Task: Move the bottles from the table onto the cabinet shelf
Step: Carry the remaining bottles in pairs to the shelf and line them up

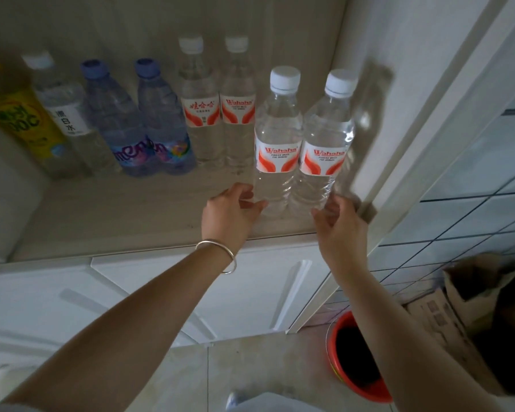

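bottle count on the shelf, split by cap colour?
White caps: 5, namely the front pair, two red-label bottles behind, and one white-label bottle
Blue caps: 2
Yellow cap: 1, the yellow-label bottle
Total: 8

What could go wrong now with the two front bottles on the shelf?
1. The two front bottles stand side by side near the shelf edge; a nudge from the left hand or right hand might tip one off.
2. A fallen bottle could knock the other, or the back row.
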